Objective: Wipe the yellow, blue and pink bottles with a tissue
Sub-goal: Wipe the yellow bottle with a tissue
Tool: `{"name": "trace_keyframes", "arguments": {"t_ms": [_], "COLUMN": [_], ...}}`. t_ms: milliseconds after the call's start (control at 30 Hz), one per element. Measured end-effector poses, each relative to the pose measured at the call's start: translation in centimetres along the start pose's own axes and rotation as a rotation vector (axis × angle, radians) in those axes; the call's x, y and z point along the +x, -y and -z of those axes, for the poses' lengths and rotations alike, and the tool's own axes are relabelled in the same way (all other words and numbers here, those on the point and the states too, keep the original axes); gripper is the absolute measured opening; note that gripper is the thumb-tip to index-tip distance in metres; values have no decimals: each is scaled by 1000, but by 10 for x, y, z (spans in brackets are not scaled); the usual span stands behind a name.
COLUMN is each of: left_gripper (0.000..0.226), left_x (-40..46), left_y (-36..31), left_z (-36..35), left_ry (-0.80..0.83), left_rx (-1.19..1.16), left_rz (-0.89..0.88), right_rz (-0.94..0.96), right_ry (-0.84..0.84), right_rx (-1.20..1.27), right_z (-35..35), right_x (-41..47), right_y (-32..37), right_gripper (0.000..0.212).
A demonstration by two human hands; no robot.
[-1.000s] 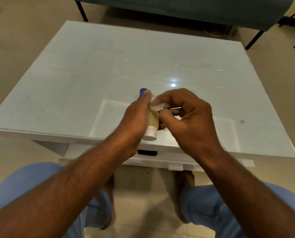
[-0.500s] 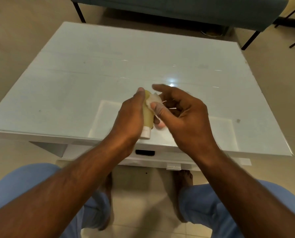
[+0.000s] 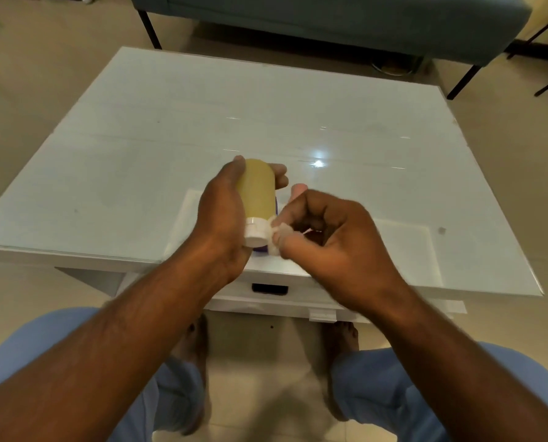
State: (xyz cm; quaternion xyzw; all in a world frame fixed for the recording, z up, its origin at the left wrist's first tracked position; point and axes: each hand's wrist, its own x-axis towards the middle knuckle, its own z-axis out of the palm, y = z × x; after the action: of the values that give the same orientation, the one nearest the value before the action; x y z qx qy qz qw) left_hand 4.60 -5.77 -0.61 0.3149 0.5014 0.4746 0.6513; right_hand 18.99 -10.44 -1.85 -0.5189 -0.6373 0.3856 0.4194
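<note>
The left hand is gripping the yellow, round-shouldered plastic bottle around its body, holding it above the glossy white glass-topped desk with its white ribbed screw cap pointing toward the person, apparently to present the cap for wiping; the right hand is pinching a small crumpled white tissue against that cap; a sliver of a blue-purple object is showing behind the bottle, its identity unclear; the pink bottle is not visible.

A home living room: a low glass-topped white coffee table before a teal sofa on tiled floor.
</note>
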Motion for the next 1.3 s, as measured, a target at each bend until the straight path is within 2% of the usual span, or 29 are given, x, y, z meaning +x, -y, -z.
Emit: {"name": "trace_keyframes", "arguments": {"t_ms": [100, 200, 267, 333, 433, 567, 933, 1100, 1167, 1233, 1300], "left_gripper": [51, 29, 17, 24, 48, 36, 30, 20, 31, 46, 51], "left_x": [4, -2, -3, -3, -2, -4, -4, -2, -2, 2, 3], "left_y": [1, 6, 9, 7, 6, 8, 10, 13, 9, 4, 1], "left_z": [4, -1, -2, -3, -1, -4, -5, -5, -4, 0, 4], "left_ry": [29, 36, 4, 4, 31, 12, 20, 24, 24, 2, -11], "left_rx": [31, 110, 105, 76, 90, 91, 84, 108, 73, -36, -109], "left_rz": [11, 20, 52, 76, 85, 88, 88, 62, 59, 71, 92], "right_rz": [9, -49, -55, -26, 63, 96, 147, 83, 102, 147, 147], "right_ry": [-70, -226, -228, -159, -106, -116, -122, -250, -215, -108, -48], "right_rx": [5, 31, 47, 26, -70, -151, -251, -182, -138, -84, -51], "right_z": [-5, 1, 3, 1, -3, -2, -1, 2, 0, -6, -9], "right_x": [1, 8, 10, 8, 5, 6, 6, 10, 8, 2, -2], "right_y": [-2, -3, -2, 0, -1, -2, -4, -3, -2, 0, 2], "right_gripper": [2, 5, 5, 4, 5, 6, 8, 9, 7, 7, 7]}}
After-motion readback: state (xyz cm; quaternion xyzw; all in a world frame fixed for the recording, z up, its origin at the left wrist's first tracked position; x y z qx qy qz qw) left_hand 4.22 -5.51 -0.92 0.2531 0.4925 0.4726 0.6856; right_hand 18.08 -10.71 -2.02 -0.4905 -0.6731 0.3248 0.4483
